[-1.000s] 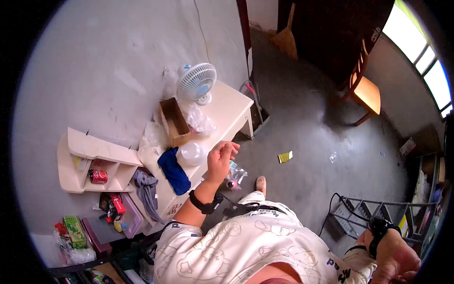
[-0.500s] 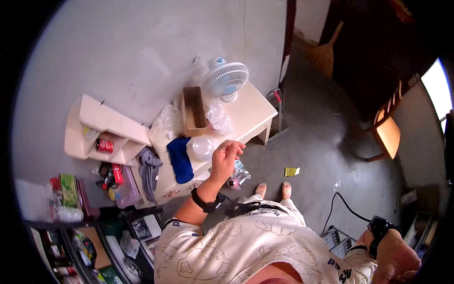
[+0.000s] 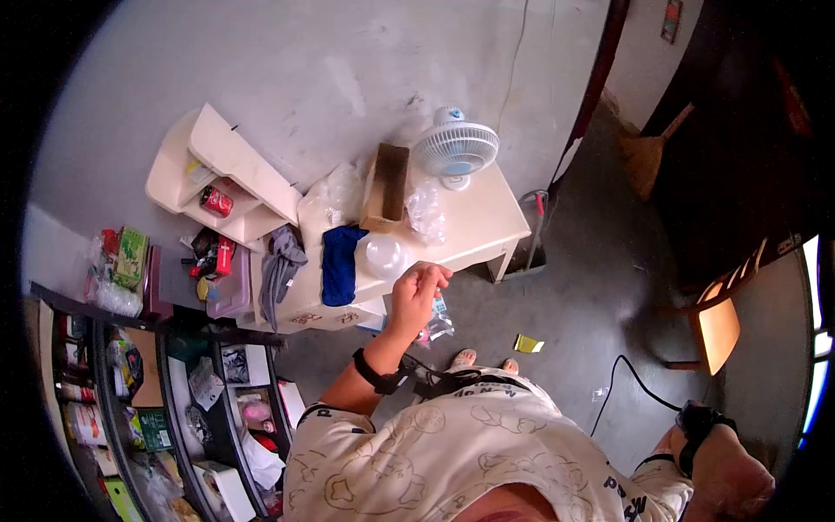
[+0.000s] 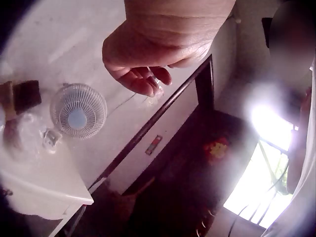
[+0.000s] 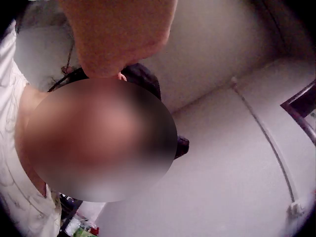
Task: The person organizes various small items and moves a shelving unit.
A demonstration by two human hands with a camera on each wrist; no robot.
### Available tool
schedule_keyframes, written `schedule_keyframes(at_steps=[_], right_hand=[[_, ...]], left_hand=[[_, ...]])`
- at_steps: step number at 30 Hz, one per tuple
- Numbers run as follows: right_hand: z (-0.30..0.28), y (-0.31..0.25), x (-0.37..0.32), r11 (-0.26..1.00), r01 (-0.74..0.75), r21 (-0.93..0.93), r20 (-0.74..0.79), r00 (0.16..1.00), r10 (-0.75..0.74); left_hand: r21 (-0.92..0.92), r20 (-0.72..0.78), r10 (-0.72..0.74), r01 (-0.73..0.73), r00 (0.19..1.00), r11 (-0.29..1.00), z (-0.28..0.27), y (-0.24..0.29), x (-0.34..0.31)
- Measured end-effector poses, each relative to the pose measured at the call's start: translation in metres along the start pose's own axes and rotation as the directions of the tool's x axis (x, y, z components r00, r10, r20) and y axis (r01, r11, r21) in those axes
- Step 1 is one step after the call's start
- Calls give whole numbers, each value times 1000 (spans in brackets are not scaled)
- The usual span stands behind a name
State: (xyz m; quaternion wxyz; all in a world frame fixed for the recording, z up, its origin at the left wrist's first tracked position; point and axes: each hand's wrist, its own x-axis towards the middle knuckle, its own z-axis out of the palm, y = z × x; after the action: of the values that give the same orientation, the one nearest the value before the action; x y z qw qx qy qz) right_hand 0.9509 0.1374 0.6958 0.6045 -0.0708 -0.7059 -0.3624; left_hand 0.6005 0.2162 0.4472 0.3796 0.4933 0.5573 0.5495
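Note:
My left hand (image 3: 416, 296) is raised in front of my body with its fingers curled, near the white desk's front edge in the head view. In the left wrist view, a small clear, shiny piece (image 4: 156, 84) shows between the thumb and fingertips of that hand. My right hand (image 3: 732, 474) is lifted high at the lower right of the head view; its fingers are hidden. In the right wrist view it overlaps a blurred head. Nearest the left hand on the desk (image 3: 487, 209) are a clear round plastic container (image 3: 385, 256) and a dark blue cloth (image 3: 341, 266).
A white fan (image 3: 457, 150), an open cardboard box (image 3: 384, 190) and clear plastic bags (image 3: 426, 213) stand on the desk against the wall. A crowded shelf rack (image 3: 178, 409) is at lower left. A yellow packet (image 3: 528, 344) lies on the floor; a wooden chair (image 3: 718, 326) stands at right.
The head view has turned left, so the desk, fan and chair have shifted right and more of the shelf rack shows. Both hands keep much the same pose.

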Motion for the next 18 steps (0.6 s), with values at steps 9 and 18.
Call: schedule_keyframes(at_steps=[9,18], right_hand=[[33,33,-17,939,25,342,-124,992,18],[21,33,-21,974,-41,221,-72,996,58]], left_hand=[[-3,-82,-25,25,996,1000,7,-6,1],[13,-113,-45,46,993,999,2,-1,-11]])
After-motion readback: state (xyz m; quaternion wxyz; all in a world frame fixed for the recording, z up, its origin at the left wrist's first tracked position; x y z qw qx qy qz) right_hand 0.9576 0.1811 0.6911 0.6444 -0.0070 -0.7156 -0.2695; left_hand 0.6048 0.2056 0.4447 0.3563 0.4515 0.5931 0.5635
